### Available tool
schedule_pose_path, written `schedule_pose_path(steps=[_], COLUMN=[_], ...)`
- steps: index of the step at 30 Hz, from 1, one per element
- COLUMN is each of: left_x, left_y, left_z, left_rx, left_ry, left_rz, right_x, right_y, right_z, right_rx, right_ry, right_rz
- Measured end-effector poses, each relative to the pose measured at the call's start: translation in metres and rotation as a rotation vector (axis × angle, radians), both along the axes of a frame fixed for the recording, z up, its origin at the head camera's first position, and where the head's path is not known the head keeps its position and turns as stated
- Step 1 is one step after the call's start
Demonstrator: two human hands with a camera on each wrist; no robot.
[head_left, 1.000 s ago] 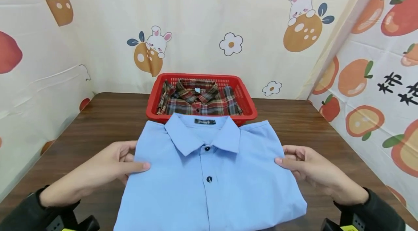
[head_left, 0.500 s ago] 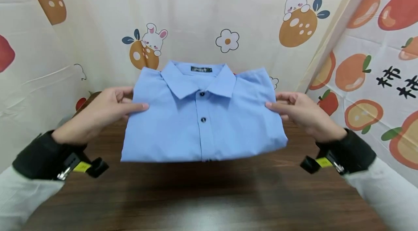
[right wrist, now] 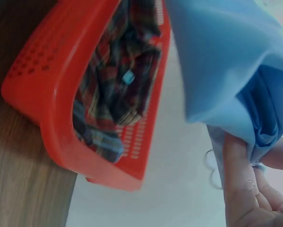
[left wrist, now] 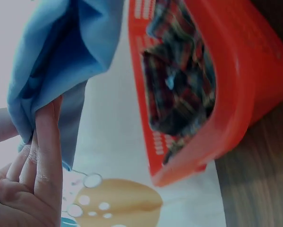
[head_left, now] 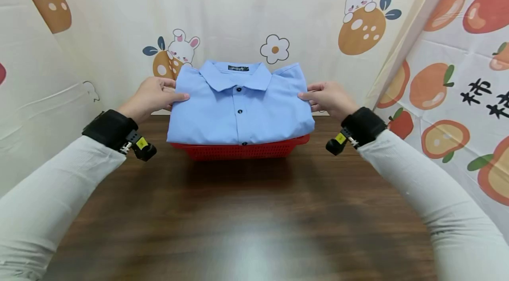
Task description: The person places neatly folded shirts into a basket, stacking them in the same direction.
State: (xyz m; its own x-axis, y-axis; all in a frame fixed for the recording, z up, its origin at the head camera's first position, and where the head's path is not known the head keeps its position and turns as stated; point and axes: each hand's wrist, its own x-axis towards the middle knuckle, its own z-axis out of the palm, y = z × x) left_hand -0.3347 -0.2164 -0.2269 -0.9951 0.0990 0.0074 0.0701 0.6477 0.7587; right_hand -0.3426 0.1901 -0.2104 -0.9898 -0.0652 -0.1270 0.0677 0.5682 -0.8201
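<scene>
A folded light-blue shirt (head_left: pixel 240 104) with dark buttons hangs in the air over a red plastic basket (head_left: pixel 238 150) at the far side of the table. My left hand (head_left: pixel 153 95) pinches its left edge, thumb on top, fingers beneath. On the other side my right hand (head_left: pixel 328 97) pinches the right edge the same way. In the wrist views the blue shirt (left wrist: pixel 61 61) (right wrist: pixel 226 66) is clear of the basket (left wrist: pixel 235 85) (right wrist: pixel 42 94), which holds a folded plaid shirt (left wrist: pixel 179 80) (right wrist: pixel 113 90).
The dark wooden table (head_left: pixel 238 219) stretches from the basket to me. Cartoon-print cloth walls (head_left: pixel 278 16) close in the back and both sides, the right one (head_left: pixel 457 73) slanting close by the basket.
Both hands lifted the blue shirt off the table and carried it away from me, until it hangs over the red basket. The plaid shirt is now hidden from the head view.
</scene>
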Motion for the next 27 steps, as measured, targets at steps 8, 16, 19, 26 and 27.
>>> schedule_pose_path(steps=[8,16,19,26,27], left_x=[-0.019,-0.027,-0.029,-0.030,-0.029], left_y=[-0.003,0.004,0.007,0.008,0.008], left_z=[-0.041,-0.064,-0.064,-0.059,-0.057], left_rx=[-0.124,-0.286,-0.320,-0.343,-0.333], left_ry=[-0.008,0.107,0.088,0.025,0.002], left_rz=[-0.002,-0.049,-0.055,-0.093,-0.093], right_x=[-0.029,-0.037,-0.038,-0.037,-0.037], right_y=[-0.013,-0.022,-0.023,-0.023,-0.023], right_z=[-0.046,-0.071,-0.074,-0.071,-0.070], right_rx=[-0.034,0.063,0.071,0.119,0.118], right_ry=[-0.122,-0.129,-0.129,-0.141,-0.140], right_rz=[-0.026,-0.070,-0.067,-0.076,-0.075])
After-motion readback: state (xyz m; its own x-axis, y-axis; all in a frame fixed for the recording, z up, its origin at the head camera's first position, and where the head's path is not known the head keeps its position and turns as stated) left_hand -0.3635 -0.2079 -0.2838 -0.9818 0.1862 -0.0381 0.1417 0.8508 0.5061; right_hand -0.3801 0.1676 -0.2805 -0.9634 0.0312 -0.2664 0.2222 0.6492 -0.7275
